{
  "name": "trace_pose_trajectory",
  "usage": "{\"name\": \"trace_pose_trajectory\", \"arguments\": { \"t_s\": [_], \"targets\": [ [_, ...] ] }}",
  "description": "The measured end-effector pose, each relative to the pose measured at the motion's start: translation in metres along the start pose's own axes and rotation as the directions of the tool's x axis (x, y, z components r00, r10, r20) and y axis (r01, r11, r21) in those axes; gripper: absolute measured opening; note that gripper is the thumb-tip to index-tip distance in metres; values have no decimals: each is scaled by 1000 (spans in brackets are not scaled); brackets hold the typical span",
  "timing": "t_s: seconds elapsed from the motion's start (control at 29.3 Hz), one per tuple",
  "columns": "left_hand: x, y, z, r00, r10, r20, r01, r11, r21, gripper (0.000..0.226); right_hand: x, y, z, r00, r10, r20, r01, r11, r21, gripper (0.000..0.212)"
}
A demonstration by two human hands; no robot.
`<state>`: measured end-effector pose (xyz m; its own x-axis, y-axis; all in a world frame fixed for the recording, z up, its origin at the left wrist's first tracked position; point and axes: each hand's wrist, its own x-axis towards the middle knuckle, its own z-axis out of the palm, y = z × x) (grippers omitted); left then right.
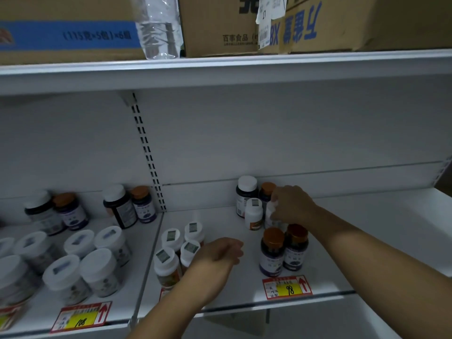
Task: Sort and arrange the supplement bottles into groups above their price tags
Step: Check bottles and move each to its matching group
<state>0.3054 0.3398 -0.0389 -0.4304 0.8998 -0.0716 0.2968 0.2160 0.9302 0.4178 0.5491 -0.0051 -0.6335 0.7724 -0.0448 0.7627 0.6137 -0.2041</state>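
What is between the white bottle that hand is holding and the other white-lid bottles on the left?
Nothing visible stands on the bare shelf between them. The right hand holds a white bottle at the back, and the white-lid group stands to the left. Only the left hand hovers beside that group, near the way.

Smooth white shelf [367,241] — cardboard boxes [220,25]

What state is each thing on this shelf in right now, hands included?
Right hand: gripping a small white bottle from above.
Left hand: loosely curled, holding nothing, beside the white-capped cluster.
Two orange-capped bottles: upright, capped, side by side above the 98 price tag.
Second white bottle: upright, capped.
Wide white-lidded jars: upright, closed, above the 108 price tag.
Clear water bottle: upright on the top shelf.
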Motion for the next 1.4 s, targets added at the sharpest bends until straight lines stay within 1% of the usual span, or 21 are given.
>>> {"name": "trace_pose_trajectory", "arguments": {
  "t_s": [0.07, 0.14, 0.17, 0.2, 0.24, 0.27, 0.34, 0.41, 0.48, 0.58, 0.68, 0.75, 0.82, 0.89, 0.92, 0.99, 1.06, 1.16, 1.23, 1.3, 1.4],
  "targets": [
    [-5, 4, -5, 997, 50, -66, -51, 999, -15, 22, -10, 3, -18, 999, 40, 3, -40, 983, 181, 51],
    [-9, 19, -16, 980, 116, -161, -128, 990, -67, 19, -25, 3, -47, 999, 14, -46, 8, 900, 436, 40],
    [-11, 28, -27, 971, 139, -194, -163, 981, -110, 17, -34, -3, -62, 997, -58, -53, 79, 754, 652, 32],
    [-13, 38, -38, 969, 155, -193, -185, 972, -145, 25, -43, -15, -74, 982, -183, -44, 134, 520, 843, 29],
    [-16, 46, -48, 973, 165, -160, -190, 969, -159, 41, -53, -30, -81, 953, -298, -60, 156, 310, 938, 32],
    [-18, 52, -57, 976, 182, -119, -200, 965, -169, 51, -59, -47, -84, 921, -378, -90, 176, 199, 964, 37],
    [-31, 53, -84, 965, 233, -117, -253, 947, -197, 51, -62, -96, -77, 872, -470, -139, 219, 120, 968, 42],
    [-38, 46, -105, 952, 238, -193, -277, 939, -206, 46, -61, -131, -66, 858, -489, -155, 218, 74, 973, 36],
    [-45, 32, -124, 932, 236, -277, -300, 929, -219, 41, -57, -163, -60, 864, -482, -141, 225, 121, 967, 30],
    [-59, 5, -171, 893, 197, -404, -294, 936, -195, 38, -47, -226, -46, 873, -474, -117, 264, 257, 930, 19],
    [-71, -27, -234, 849, 183, -495, -266, 959, -101, 45, -32, -302, -27, 849, -517, -108, 290, 285, 914, 6],
    [-77, -38, -275, 831, 221, -511, -273, 962, -28, 45, -22, -346, -19, 849, -509, -141, 314, 272, 909, 6],
    [-80, -52, -318, 793, 217, -569, -295, 954, -47, 36, -8, -387, -8, 864, -465, -194, 357, 293, 887, 10],
    [-81, -76, -367, 735, 109, -669, -245, 963, -111, 21, 9, -428, 7, 862, -423, -280, 452, 390, 802, 17],
    [-79, -91, -389, 719, 24, -695, -171, 975, -143, 15, 17, -445, 17, 857, -412, -309, 480, 419, 771, 18],
    [-73, -125, -422, 737, -156, -658, -10, 970, -241, 21, 34, -475, 39, 867, -395, -303, 474, 470, 744, 19],
    [-64, -152, -436, 793, -274, -544, 93, 937, -336, 26, 51, -495, 61, 878, -400, -264, 463, 566, 682, 20],
    [-46, -170, -445, 868, -317, -382, 142, 896, -421, 21, 69, -508, 86, 893, -406, -195, 438, 684, 583, 22],
    [-32, -173, -451, 880, -339, -333, 172, 881, -441, 19, 74, -510, 97, 903, -407, -136, 413, 736, 537, 26],
    [-19, -172, -452, 876, -365, -316, 206, 875, -439, 9, 76, -511, 104, 905, -417, -87, 398, 753, 525, 27],
    [-6, -169, -449, 879, -398, -264, 253, 857, -448, 13, 78, -517, 108, 901, -433, -14, 364, 739, 566, 26]
  ]
}}
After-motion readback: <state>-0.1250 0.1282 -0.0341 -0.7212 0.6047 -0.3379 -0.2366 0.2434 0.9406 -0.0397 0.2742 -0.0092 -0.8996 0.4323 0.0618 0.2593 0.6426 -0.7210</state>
